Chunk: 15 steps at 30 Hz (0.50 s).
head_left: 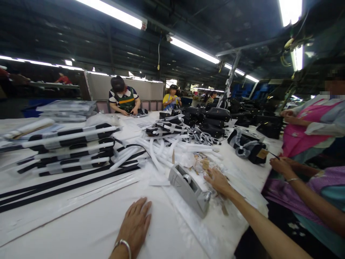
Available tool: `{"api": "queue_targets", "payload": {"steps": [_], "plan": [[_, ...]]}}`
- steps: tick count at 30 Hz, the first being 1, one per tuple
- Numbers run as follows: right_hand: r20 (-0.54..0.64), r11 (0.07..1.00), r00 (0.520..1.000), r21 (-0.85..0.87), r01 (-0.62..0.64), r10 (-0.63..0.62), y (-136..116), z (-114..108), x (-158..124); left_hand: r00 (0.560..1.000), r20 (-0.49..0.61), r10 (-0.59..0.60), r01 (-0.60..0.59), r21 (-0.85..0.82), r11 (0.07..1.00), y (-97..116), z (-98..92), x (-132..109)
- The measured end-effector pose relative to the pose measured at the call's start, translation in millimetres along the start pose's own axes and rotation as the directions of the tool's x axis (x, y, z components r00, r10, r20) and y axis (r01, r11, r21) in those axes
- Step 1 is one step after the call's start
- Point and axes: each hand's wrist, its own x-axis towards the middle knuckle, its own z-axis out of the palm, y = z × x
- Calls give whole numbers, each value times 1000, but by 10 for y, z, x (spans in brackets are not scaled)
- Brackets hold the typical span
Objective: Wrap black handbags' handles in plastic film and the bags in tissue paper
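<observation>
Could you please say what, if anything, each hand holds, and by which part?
The left hand lies on the table, holding nothing. The right hand is by brown tags; any grip cannot be told.

- The left hand (pixel 136 219) rests palm down on the white tabletop (pixel 88 223), a bracelet (pixel 124 245) at its wrist.
- The right hand (pixel 219 181) reaches among small brown tags (pixel 205 164) and clear plastic; whether it grips one is unclear.
- A grey tape dispenser (pixel 185 190) stands between the hands, nearer the right.
- Beyond it lies a heap of white tubes (pixel 155 154); long black straps (pixel 67 185) run off left, beside stacked black-and-white bundles (pixel 72 135).
- Black bags (pixel 215 114) crowd the far side.
- At right, a co-worker's hand (pixel 281 166) is near a wrapped black bag (pixel 252 147).
</observation>
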Motion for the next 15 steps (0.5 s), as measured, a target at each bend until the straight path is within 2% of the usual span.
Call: {"api": "queue_targets", "payload": {"steps": [4,6,8,12,15], "plan": [[-40,990,999,-140,11,-17,-42,236,-275,999,38,-26,26,-2,1000,16,-7,3],[-47,983,998,-182,24,-33,-53,244,-302,999,31,-23,23,-5,1000,11,-2,9],[-5,989,999,-140,43,-44,-37,159,-236,1000,4,-6,6,-3,1000,-14,3,11],[104,998,993,-34,61,-57,73,-184,191,998,-40,56,-55,26,998,-110,29,-81],[88,1000,996,1,-11,11,136,-417,716,992,-54,113,-113,-5,994,-150,161,-225]]}}
